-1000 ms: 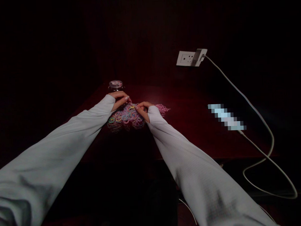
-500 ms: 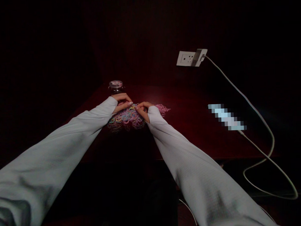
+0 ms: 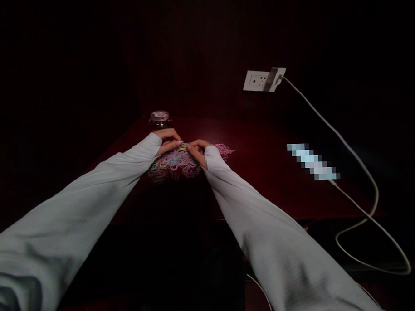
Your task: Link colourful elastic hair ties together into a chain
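Note:
A heap of small, thin elastic bands [image 3: 173,163] in pink, purple, blue, green and yellow lies on the dark red table. My left hand [image 3: 168,139] is over the heap's far left side, thumb and forefinger pinched together. Facing it from the right, my right hand [image 3: 197,149] has its thumb and forefinger closed too. The two sets of fingertips are close to each other above the bands. Whatever is between them is too small and dim to make out. Pink bands [image 3: 224,150] lie to the right, partly hidden by my right hand.
Behind my left hand stands a small clear jar [image 3: 161,117] with a patterned top. A blurred-out device [image 3: 311,162] lies at the right on a white cable [image 3: 350,146], which runs to a charger in the wall socket [image 3: 255,81]. The surroundings are very dark.
Almost nothing differs. The fingers have shifted very slightly, with the hands at the same spot over the bands.

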Available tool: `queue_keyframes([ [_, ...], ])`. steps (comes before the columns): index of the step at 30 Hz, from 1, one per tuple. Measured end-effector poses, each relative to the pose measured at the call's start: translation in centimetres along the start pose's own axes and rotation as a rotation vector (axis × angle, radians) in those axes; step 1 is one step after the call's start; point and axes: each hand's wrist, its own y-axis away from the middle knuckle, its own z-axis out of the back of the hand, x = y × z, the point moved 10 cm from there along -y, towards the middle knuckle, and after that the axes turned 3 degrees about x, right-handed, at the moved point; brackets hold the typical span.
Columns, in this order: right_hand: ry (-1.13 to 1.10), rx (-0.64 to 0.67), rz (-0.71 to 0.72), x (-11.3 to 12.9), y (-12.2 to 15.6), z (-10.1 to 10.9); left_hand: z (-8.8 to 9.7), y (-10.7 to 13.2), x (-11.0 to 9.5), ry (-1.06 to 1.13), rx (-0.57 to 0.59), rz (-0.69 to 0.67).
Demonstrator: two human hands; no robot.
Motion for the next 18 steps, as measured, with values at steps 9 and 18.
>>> queue_keyframes([
  [9,0.065,0.01,-0.006,0.75,-0.03,0.16,0.09,-0.08,-0.36,-0.001,0.009,0.004],
  [18,0.046,0.014,-0.021,0.97,0.35,0.17,0.07,0.02,-0.58,-0.025,0.003,-0.101],
])
